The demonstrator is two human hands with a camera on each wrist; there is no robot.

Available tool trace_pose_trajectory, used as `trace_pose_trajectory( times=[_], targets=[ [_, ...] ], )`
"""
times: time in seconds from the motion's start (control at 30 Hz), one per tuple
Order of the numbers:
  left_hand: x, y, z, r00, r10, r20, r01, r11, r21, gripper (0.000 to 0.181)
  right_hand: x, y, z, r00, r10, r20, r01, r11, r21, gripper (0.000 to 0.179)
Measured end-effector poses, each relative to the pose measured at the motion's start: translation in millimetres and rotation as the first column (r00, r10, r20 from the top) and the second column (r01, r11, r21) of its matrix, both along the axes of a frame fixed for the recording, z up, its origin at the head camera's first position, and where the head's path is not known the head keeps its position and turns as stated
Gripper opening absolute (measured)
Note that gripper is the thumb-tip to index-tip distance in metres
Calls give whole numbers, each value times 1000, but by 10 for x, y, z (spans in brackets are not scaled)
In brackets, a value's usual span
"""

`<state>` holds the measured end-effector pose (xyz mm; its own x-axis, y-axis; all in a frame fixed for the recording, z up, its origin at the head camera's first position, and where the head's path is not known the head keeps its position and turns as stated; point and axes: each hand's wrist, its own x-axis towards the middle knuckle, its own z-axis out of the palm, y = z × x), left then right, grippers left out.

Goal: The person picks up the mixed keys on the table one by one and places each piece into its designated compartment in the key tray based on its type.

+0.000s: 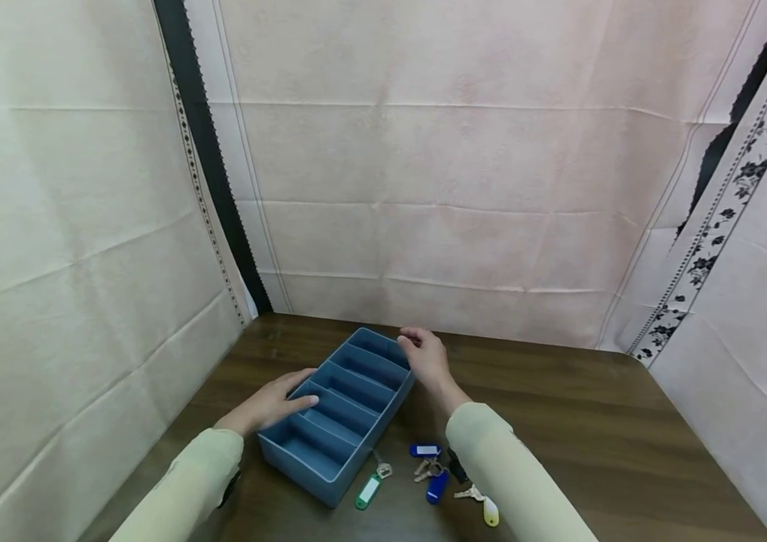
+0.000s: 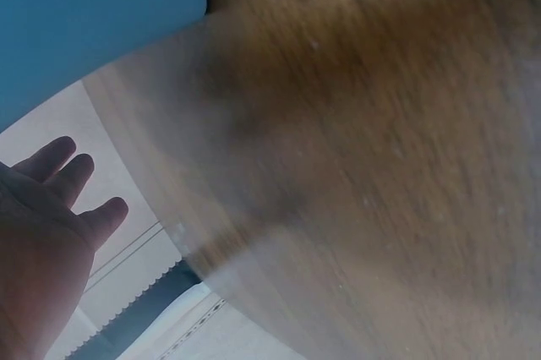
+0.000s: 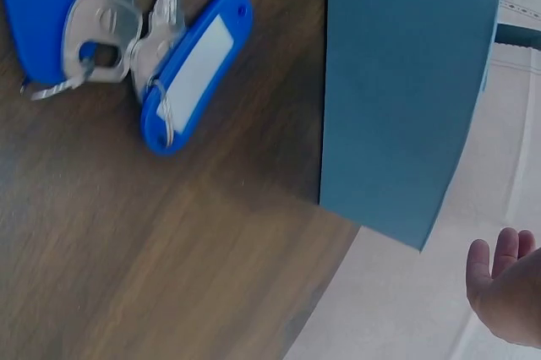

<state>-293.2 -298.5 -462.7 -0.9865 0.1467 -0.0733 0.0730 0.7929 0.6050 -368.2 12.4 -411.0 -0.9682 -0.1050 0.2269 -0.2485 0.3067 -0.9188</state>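
A blue box (image 1: 348,412) with several slots side by side stands slanted on the wooden table. My left hand (image 1: 268,403) is at its left rim, thumb over a slot and fingers along the outer side; in the left wrist view those fingers (image 2: 72,178) look loosely spread beside the box wall (image 2: 93,22). At the far right corner, my right hand (image 1: 424,357) has loosely bent fingers with nothing between them. The right wrist view shows that hand (image 3: 511,301) apart from the box's side wall (image 3: 406,81). Whether the left fingers touch the box is unclear.
Near the box's front right side lie a key with a green tag (image 1: 368,491), keys with blue tags (image 1: 436,488), and a key with a yellow tag (image 1: 491,513) by the right sleeve. Pale cloth walls (image 1: 424,188) surround the table (image 1: 593,436) at the back and sides.
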Motion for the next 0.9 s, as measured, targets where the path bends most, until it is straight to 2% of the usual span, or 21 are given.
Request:
trace_pose_trajectory(
  times=[0.17,0.5,0.9],
  targets=[
    [5,-6,2,1000,-14,-15,13,1000,-6,72,-9,78,33,1000,-15,-14,15,1000,10,27],
    [-10,1,0,1000,-17,-13,17,1000,-13,74,7,194,-9,999,-27,-30,27,1000,14,27],
    [-2,7,6,1000,-26,-15,26,1000,-10,75,123,379,-30,998,23,-53,-22,1000,7,27]
  ],
)
